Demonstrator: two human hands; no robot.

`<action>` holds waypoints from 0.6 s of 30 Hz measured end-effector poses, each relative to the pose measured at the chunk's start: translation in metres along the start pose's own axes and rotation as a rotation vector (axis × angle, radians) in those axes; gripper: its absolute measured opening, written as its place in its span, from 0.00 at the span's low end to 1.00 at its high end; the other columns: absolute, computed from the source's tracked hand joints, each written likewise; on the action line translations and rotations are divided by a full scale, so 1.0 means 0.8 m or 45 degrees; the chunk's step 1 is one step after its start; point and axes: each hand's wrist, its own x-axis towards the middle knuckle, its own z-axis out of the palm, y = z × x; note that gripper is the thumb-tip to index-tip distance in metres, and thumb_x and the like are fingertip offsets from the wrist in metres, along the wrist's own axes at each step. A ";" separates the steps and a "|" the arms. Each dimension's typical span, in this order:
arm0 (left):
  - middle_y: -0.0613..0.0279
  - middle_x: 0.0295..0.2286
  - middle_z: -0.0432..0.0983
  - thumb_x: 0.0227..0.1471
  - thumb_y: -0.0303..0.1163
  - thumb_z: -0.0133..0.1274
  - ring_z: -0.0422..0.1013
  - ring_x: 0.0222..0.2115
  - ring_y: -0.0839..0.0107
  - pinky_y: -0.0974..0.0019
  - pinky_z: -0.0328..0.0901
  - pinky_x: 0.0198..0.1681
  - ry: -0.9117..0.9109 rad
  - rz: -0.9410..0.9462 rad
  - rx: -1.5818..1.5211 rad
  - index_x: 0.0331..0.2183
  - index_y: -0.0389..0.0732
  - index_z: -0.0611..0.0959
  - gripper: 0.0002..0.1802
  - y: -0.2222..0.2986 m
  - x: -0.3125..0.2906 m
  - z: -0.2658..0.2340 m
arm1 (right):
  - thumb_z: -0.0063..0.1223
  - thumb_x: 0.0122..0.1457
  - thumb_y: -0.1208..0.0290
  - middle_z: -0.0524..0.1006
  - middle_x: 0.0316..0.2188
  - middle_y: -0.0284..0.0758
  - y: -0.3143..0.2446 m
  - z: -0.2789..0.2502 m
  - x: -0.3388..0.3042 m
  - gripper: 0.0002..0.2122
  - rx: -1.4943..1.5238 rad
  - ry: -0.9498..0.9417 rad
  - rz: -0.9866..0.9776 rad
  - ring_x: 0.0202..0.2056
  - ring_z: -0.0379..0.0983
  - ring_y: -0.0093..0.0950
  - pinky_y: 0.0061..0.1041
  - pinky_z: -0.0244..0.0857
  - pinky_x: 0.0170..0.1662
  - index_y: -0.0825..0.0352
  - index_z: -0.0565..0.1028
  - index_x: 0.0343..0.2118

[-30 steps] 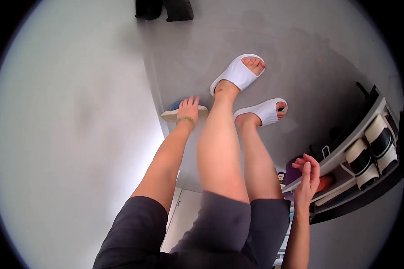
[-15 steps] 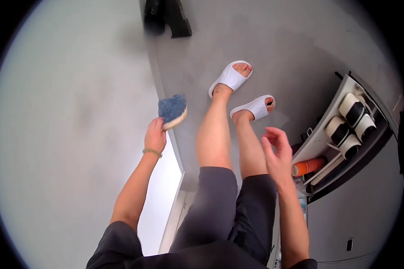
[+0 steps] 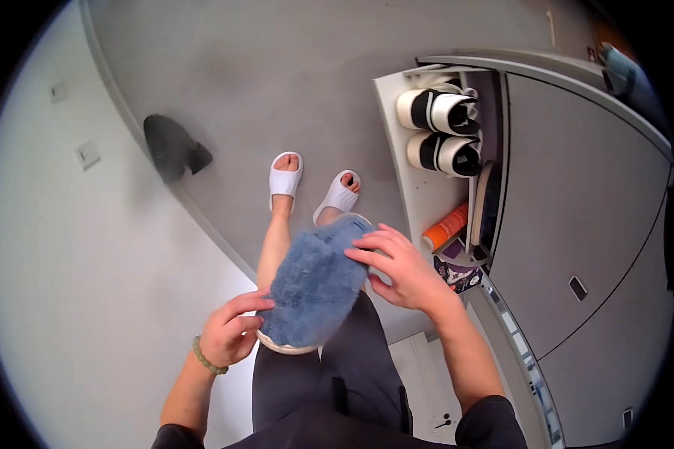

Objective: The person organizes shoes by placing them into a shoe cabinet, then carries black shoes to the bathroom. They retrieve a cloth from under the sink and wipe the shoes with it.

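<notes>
As the person bends over their own knees, both bare hands meet at a blue, plush, oval slipper with a cream sole, held up above the dark grey shorts. From where I stand, the left hand, a green beaded bracelet at its wrist, has its fingers drawn narrow, gripping the slipper's near left edge. The right hand lays curved, slightly spread fingers on its far right part; whether they grip it, I can't tell. Beyond, white open-toed slides cover both feet. To the right, a white shoe compartment holds chunky white-and-black shoes and, nearer, an orange cylinder. Far left, a dark, blurred, shoe-like object sits along the pale wall's foot.
</notes>
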 end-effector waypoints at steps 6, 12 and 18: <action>0.46 0.49 0.74 0.44 0.11 0.58 0.73 0.51 0.52 0.58 0.67 0.54 0.147 -0.120 -0.086 0.49 0.38 0.75 0.28 0.030 0.070 0.052 | 0.63 0.45 0.81 0.73 0.45 0.41 0.009 -0.023 -0.122 0.25 0.074 0.495 0.229 0.51 0.71 0.40 0.47 0.61 0.63 0.65 0.75 0.50; 0.50 0.49 0.73 0.50 0.20 0.60 0.73 0.48 0.57 0.60 0.69 0.49 -0.043 -0.460 -0.046 0.56 0.39 0.71 0.32 0.004 0.057 0.099 | 0.60 0.57 0.78 0.70 0.45 0.45 0.089 0.014 -0.200 0.17 -0.101 1.733 0.861 0.49 0.69 0.42 0.37 0.65 0.53 0.74 0.72 0.49; 0.51 0.49 0.71 0.51 0.26 0.60 0.71 0.47 0.52 0.56 0.68 0.50 -0.542 -0.302 0.371 0.57 0.40 0.71 0.31 -0.011 0.064 0.135 | 0.59 0.59 0.77 0.70 0.46 0.45 0.169 0.015 -0.227 0.18 -0.608 1.436 0.863 0.48 0.68 0.42 0.36 0.64 0.52 0.75 0.71 0.52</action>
